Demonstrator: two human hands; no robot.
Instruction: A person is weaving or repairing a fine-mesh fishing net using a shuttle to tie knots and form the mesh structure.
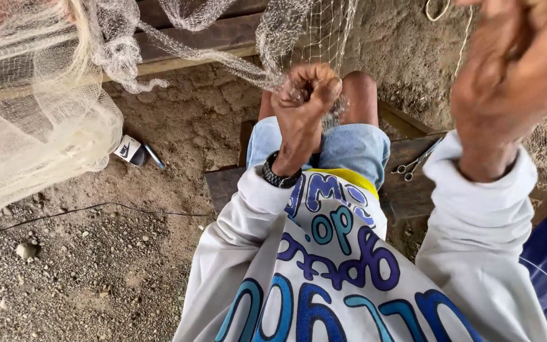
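Net-handling under way, far from finished, judging by how things lie. Fine pale fishing net [39, 107] heaped in a great loose mass at far left, draped over a wooden plank [223, 35] running across the top of the scene, then stretched rightward as a twisted strand into the left hand [302, 95]. Only that small gathered part in hand; the bulk untouched in the heap. No telling from this view what part of the mesh is mended or sorted.

Left hand raised above the knees, closed into a tight fist around a bunch of mesh, knuckles turned toward the camera, dark wristwatch [280, 174] at the wrist, pale sleeve pushed back. Right hand [514, 69] lifted higher and nearer the camera at upper right, blurred, fingers curled inward; probably pinching a thin pale cord [460, 44] that hangs beside it, though grip not clear enough to call. Both forearms held up, elbows bent, hands well apart with the net spanning between them and the plank.

Small scissors [416, 161] lying idle on the low wooden table [406, 190], just right of the denim-clad knee. A shoe [131, 151] on the dirt floor [96, 266] near the net heap. Thin dark cable [83, 209] trailing across the ground at left.
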